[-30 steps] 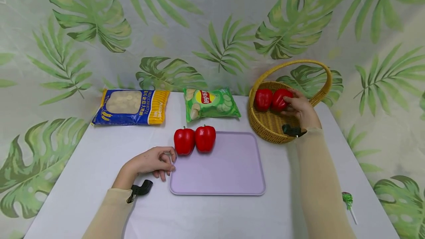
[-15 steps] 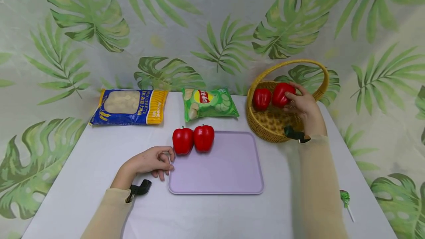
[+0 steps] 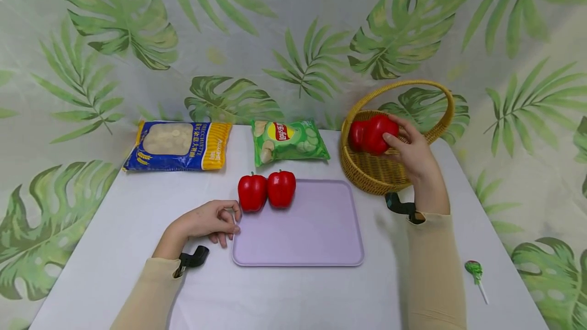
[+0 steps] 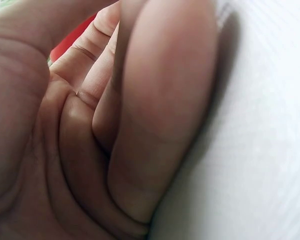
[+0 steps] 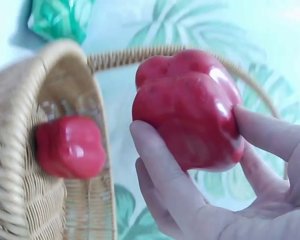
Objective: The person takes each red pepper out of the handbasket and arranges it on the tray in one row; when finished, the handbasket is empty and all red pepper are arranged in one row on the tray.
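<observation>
Pepper (image 3: 377,133) is gripped in the right hand (image 3: 410,152), fingers and thumb curled round it, held up over the wicker basket (image 3: 371,174) near its left rim, under the arched handle. Right wrist view shows the same pepper (image 5: 190,110) clear of the basket wall (image 5: 20,200), with thumb and fingers (image 5: 165,175) wrapped round its sides. Second pepper (image 3: 356,134) sits in the basket, partly hidden behind the held one; on the wrist view it lies on the basket bottom (image 5: 70,147).

Left hand (image 3: 208,223) rests on the bench (image 3: 137,208), fingers loosely curled, holding nothing, fingertips just at the left edge of the purple tray (image 3: 302,233). Left wrist view is filled by palm and fingers (image 4: 160,115); nothing in the grip there.

Two more peppers (image 3: 266,191) stand side by side, touching, at the tray's back left corner. Chip bag (image 3: 288,140) and blue-and-yellow packet (image 3: 179,145) lie at the back of the bench. Lollipop (image 3: 475,272) lies near the right front edge, well apart from everything else.
</observation>
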Motion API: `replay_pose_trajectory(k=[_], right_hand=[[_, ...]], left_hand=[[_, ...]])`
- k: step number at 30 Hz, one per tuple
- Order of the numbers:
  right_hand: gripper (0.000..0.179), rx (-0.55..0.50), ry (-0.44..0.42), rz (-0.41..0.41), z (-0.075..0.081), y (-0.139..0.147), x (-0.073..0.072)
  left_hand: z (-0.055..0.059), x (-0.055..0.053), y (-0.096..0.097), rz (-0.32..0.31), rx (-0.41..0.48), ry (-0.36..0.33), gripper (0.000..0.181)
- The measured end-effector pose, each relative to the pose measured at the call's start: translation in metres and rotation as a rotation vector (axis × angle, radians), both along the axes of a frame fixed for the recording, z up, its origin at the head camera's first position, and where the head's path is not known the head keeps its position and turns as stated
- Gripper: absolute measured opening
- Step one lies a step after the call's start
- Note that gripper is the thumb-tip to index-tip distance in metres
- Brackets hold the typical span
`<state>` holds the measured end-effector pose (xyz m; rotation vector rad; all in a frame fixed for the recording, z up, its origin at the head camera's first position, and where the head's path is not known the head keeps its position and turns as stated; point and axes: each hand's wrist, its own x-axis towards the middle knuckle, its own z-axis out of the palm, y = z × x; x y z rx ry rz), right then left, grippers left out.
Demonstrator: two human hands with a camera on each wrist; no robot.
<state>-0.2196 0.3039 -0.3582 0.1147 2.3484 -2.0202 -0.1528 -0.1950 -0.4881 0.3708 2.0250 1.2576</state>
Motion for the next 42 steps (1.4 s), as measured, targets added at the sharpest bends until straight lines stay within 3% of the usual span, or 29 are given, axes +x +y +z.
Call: replay_pose_trajectory(k=[6, 12, 24, 33, 42], right_hand=[[0.060, 0.070, 0.014, 0.087, -0.001, -0.022, 0.021], [0.060, 0.104, -0.018, 0.153, -0.008, -0.042, 0.031], [0.057, 0.138, -0.070, 0.268, -0.042, -0.076, 0.035], [0.054, 0.159, -0.134, 0.319, -0.061, -0.099, 0.038], [0.053, 0.210, -0.137, 0.343, -0.077, -0.114, 0.037]], left_hand=[[0.000, -0.001, 0.000, -0.009, -0.001, 0.007, 0.027], [-0.001, -0.001, -0.001, -0.013, -0.003, 0.009, 0.027], [0.000, -0.001, 0.000, -0.001, -0.005, 0.001, 0.026], [0.000, -0.001, 0.000, -0.005, -0.008, 0.002, 0.027], [0.002, 0.000, 0.000, -0.003, -0.008, 0.003, 0.026]])
